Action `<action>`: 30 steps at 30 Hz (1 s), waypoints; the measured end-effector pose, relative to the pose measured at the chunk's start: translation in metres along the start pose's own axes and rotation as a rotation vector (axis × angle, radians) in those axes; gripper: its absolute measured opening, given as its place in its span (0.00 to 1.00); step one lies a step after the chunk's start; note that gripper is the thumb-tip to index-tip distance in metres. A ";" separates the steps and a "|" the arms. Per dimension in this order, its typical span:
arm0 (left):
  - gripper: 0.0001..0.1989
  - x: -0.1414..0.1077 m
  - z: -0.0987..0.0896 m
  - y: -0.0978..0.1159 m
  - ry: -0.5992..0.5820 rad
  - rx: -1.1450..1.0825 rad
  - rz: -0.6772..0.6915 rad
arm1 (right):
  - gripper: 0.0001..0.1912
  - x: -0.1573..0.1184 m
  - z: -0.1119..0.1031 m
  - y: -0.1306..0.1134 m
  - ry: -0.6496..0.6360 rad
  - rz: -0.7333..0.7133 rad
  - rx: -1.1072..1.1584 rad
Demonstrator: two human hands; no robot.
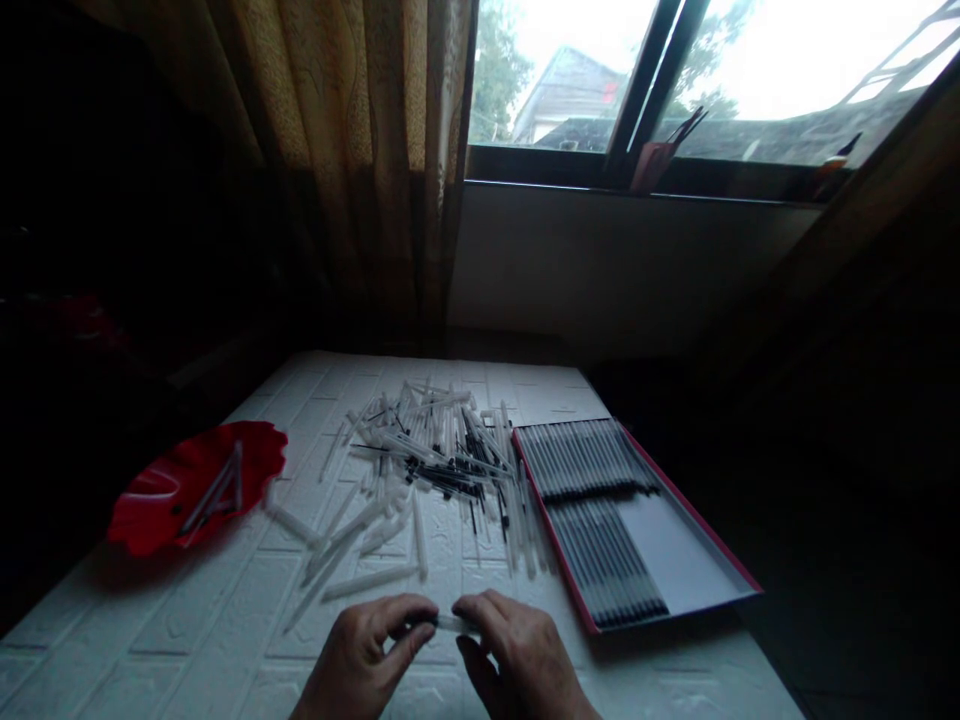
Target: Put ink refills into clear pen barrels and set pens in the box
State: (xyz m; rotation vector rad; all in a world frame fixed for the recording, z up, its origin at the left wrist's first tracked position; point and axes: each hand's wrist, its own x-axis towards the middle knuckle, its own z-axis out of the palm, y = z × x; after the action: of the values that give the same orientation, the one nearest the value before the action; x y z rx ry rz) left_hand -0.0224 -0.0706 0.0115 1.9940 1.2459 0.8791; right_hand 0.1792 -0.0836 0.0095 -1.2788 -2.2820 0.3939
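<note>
Left hand [367, 650] and right hand [521, 650] are nearest, on the camera side of the pile [435, 440], with a thin pen [453, 624] between them. Both are grasping it: the left fingers [420, 608] pinch its darker end and the right fingers cover the other, so only a short pale length shows. Between the pile and the hands, mostly towards the pile's left, loose tubes [369, 582] lie at odd angles on the bench [187, 620]. Close beside the pile's right edge is the shallow box [690, 560], its far row of pens [585, 450] nearly full, its near row filled only on the left. Well left of the pile sits the bowl [150, 530], with a few pieces [238, 472] in it. If the two hands press out of line, the pen could bend or skid from the pinch, since so little of it is exposed. Knuckles swinging towards the pile might sweep the nearest tubes about. A knock to the box could tip the end pens of the near row into the bare space, as nothing braces them there. Dim light may make the dark parts easy to confuse.
</note>
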 end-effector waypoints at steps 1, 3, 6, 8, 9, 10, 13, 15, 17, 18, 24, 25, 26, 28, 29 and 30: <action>0.06 0.000 0.000 0.000 0.004 0.010 0.009 | 0.12 0.000 0.000 0.000 -0.001 -0.013 -0.033; 0.06 -0.001 0.000 0.000 0.008 0.022 0.024 | 0.08 0.001 -0.002 0.001 -0.005 -0.039 -0.095; 0.06 -0.002 0.000 -0.001 0.013 0.008 0.007 | 0.08 0.004 -0.005 0.001 -0.004 -0.069 -0.162; 0.06 -0.002 0.002 -0.003 0.009 -0.023 -0.037 | 0.08 0.007 -0.006 0.001 -0.006 -0.073 -0.202; 0.06 -0.002 0.003 -0.003 -0.001 -0.047 -0.069 | 0.07 0.007 -0.006 0.001 -0.009 -0.069 -0.215; 0.06 -0.003 0.004 -0.004 -0.011 -0.076 -0.106 | 0.07 0.008 -0.006 0.001 -0.012 -0.061 -0.219; 0.09 -0.003 0.008 -0.005 -0.026 -0.186 -0.229 | 0.08 0.006 -0.003 0.002 -0.024 -0.027 -0.143; 0.10 -0.004 0.011 -0.006 -0.010 -0.249 -0.290 | 0.08 0.004 0.000 0.004 -0.023 -0.007 -0.068; 0.11 -0.005 0.012 -0.007 0.007 -0.279 -0.317 | 0.04 0.002 0.003 0.006 -0.013 0.001 -0.050; 0.12 -0.005 0.013 -0.007 0.015 -0.282 -0.320 | 0.02 0.002 0.005 0.007 -0.001 0.001 -0.064; 0.10 -0.003 0.011 -0.006 0.021 -0.243 -0.295 | 0.02 0.004 0.006 0.009 0.005 -0.021 -0.149; 0.10 -0.003 0.011 -0.006 0.018 -0.240 -0.289 | 0.03 0.005 0.005 0.008 -0.016 -0.017 -0.136; 0.10 -0.003 0.011 -0.006 0.017 -0.240 -0.283 | 0.07 0.004 0.004 0.008 -0.033 -0.008 -0.112; 0.09 -0.004 0.010 -0.007 0.015 -0.245 -0.277 | 0.14 0.003 0.001 0.008 -0.057 0.018 -0.052; 0.09 -0.004 0.010 -0.007 0.012 -0.251 -0.279 | 0.14 0.002 0.001 0.008 -0.063 0.031 -0.032; 0.09 -0.004 0.010 -0.007 0.008 -0.257 -0.282 | 0.12 0.001 0.000 0.007 -0.066 0.042 -0.025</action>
State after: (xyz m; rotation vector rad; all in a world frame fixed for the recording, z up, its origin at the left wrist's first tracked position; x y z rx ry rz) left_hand -0.0188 -0.0735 -0.0008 1.5713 1.3075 0.8583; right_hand 0.1838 -0.0787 0.0062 -1.3467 -2.3243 0.4292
